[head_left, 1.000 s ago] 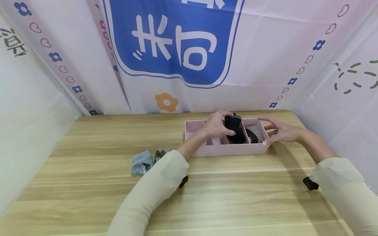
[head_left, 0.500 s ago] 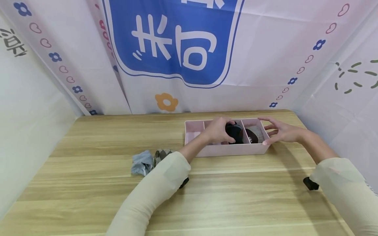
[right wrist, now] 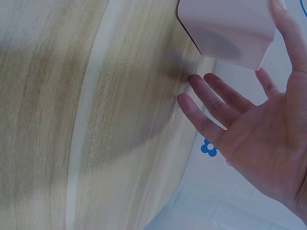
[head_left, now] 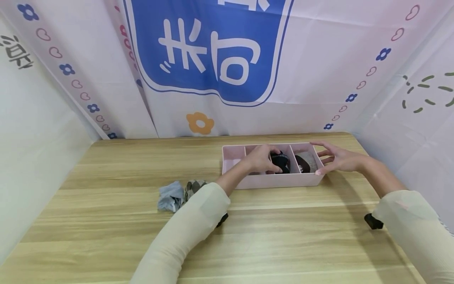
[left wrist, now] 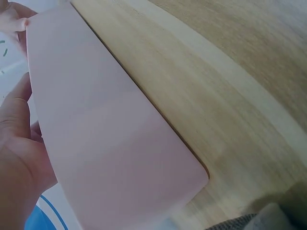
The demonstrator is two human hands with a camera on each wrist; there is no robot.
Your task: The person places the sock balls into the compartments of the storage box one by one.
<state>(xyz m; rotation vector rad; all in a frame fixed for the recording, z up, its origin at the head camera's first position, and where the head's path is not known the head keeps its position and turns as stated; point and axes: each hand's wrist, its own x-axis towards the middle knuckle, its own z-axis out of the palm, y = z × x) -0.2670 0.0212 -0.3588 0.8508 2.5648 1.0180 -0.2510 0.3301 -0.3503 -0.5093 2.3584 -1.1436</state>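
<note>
In the head view, a pink divided box (head_left: 276, 181) stands near the table's back edge. My left hand (head_left: 261, 158) reaches into one of its middle compartments, thumb and fingers around a folded black sock (head_left: 281, 162) with a pale-striped cuff. The box's front wall hides that sock in the left wrist view. At the box's right end, my right hand (head_left: 338, 157) spreads thumb and index finger onto the front and back corners. Its other fingers (right wrist: 206, 96) extend loosely beside the end wall in the right wrist view. A brown and grey sock (head_left: 307, 161) fills the rightmost compartment.
A crumpled grey-blue sock (head_left: 171, 196) lies on the wooden table (head_left: 106, 221), left of the box. Next to it is a checked sock (head_left: 193, 187), partly covered by my left sleeve. A printed cloth backdrop (head_left: 308, 79) hangs right behind the table.
My left hand has lowered the black sock from above the rim down into the compartment. The right hand keeps its place at the box's end.
</note>
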